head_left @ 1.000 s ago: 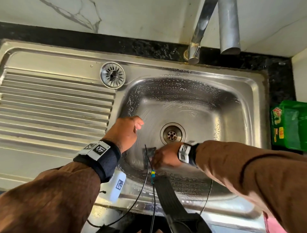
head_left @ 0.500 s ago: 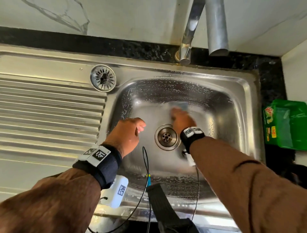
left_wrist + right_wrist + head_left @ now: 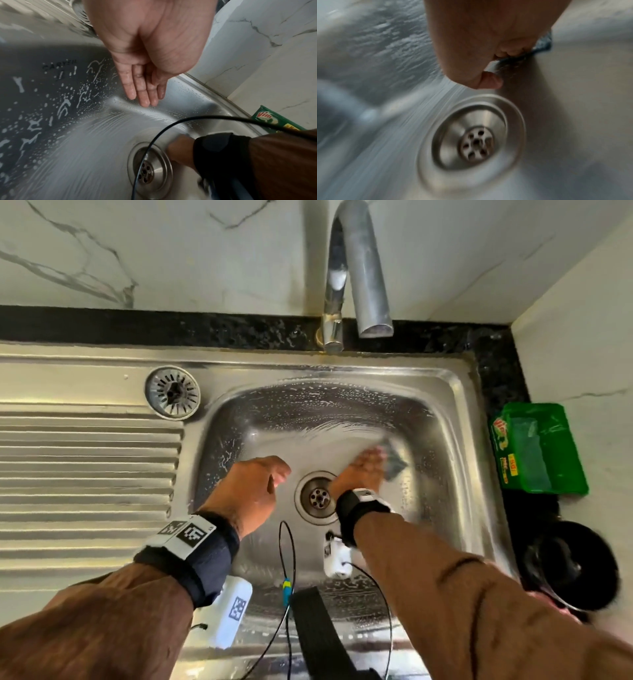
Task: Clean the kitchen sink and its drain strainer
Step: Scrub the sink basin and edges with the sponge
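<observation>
The steel sink basin (image 3: 442,419) is wet with soap streaks; its drain (image 3: 317,497) lies open in the floor. The round drain strainer (image 3: 173,392) sits out on the drainboard, at the basin's back left corner. My right hand (image 3: 364,469) is just right of the drain, fingers curled on a dark scrub pad (image 3: 394,461) that it presses on the basin floor; the pad (image 3: 541,46) shows blurred past my fingers (image 3: 511,50). My left hand (image 3: 260,484) hovers left of the drain, fingers (image 3: 144,93) straight and wet, holding nothing.
A curved steel tap (image 3: 359,268) rises behind the basin. A green soap box (image 3: 537,448) stands on the counter at the right, with a black round object (image 3: 570,566) in front of it. The ribbed drainboard (image 3: 85,467) fills the left. Thin black cables (image 3: 286,559) hang over the front rim.
My right hand swept the pad from the basin's near side, past the back of the drain, to its right. The left hand stayed hovering left of the drain.
</observation>
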`<state>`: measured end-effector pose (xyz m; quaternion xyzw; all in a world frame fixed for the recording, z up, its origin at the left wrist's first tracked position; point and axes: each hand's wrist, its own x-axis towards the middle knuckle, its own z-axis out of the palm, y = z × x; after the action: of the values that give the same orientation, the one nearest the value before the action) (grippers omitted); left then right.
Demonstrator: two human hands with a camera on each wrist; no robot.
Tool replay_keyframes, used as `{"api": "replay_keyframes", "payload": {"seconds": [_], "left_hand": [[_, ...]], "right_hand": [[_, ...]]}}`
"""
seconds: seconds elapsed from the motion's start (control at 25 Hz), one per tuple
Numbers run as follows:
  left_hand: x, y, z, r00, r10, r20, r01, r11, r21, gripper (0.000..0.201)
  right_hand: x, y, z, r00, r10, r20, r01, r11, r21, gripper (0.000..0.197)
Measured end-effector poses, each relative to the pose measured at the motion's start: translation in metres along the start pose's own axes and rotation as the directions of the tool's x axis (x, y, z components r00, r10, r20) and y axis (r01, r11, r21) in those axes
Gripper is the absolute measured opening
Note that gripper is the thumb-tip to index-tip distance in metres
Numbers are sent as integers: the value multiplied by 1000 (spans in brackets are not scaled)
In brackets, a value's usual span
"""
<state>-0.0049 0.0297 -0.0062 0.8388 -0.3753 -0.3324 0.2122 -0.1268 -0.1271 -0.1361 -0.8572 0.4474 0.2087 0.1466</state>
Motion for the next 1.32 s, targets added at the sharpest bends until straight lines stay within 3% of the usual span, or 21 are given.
{"api": "replay_keyframes", "payload": {"seconds": [0.04,0.08,0.12,0.16,0.2,0.24,0.28,0.32,0.4,0.44,0.56,0.6,0.64,0.72,0.8,0.88,0.92,1.0,1.16,1.24,1.32], "left_hand": [[1,4,2,1000,18,5,-18,1000,6,53],[2,8,4,999,36,6,-36,999,7,52],[3,11,4,999,53,2,-53,999,6,52],[4,13,5,998,70,-4,-70,998,5,52],[5,14,5,996,85,-10,-85,996,-1,52],[6,15,5,996,93,-13,-93,996,-8,52],[7,15,5,995,95,-10,-95,995,-14,52],[8,14,5,996,91,0,-91,996,-14,52],[9,15,3,995,94,17,-94,996,-5,51],[10,16,2,994,104,22,-104,995,-6,51],[9,17,-5,993,112,40,-112,994,-9,49],[10,18,-7,992,114,46,-114,993,-9,49],[11,18,-9,991,123,46,-122,992,-8,47],[11,18,-11,988,148,40,-148,989,-4,43],[10,20,-10,984,173,28,-173,985,-3,41],[9,22,-9,980,195,25,-195,981,-17,40],[8,21,-9,978,205,26,-204,979,-21,38],[6,18,-11,975,218,31,-218,976,-16,38],[5,8,-16,983,176,42,-176,984,-19,39],[5,7,-18,986,162,44,-161,987,-24,39],[4,9,-20,985,167,42,-166,986,-33,39]], "right_hand": [[-8,-9,14,973,-232,-13,233,972,28,74],[-19,-14,16,896,-442,30,431,886,169,68],[-20,-7,15,841,-534,90,510,837,197,65],[-14,4,12,889,-448,91,418,877,235,66],[-7,18,9,974,-221,47,207,957,204,71],[-7,27,2,998,41,42,-46,989,139,77],[-9,28,2,991,125,55,-129,989,67,82],[-12,25,4,998,17,68,-21,998,57,84],[-21,18,5,957,-265,115,254,962,100,74],[-22,23,-3,952,-278,130,268,959,93,68],[-22,48,-30,976,-34,216,32,999,14,65],[-30,48,-32,959,-43,282,67,995,-74,63],[-39,46,-34,930,-119,349,181,972,-152,60],[-56,37,-32,803,-264,534,442,866,-236,46],[-63,38,-24,676,-253,692,589,749,-302,42],[-54,43,-33,699,-191,689,564,740,-367,46],[-47,45,-37,735,-157,660,512,766,-388,47],[-31,52,-40,752,-92,653,440,808,-393,47],[-16,51,-42,804,-103,586,423,792,-440,34],[-16,49,-38,780,-141,609,504,718,-479,31],[-21,39,-25,714,-152,684,595,647,-477,35]]}}
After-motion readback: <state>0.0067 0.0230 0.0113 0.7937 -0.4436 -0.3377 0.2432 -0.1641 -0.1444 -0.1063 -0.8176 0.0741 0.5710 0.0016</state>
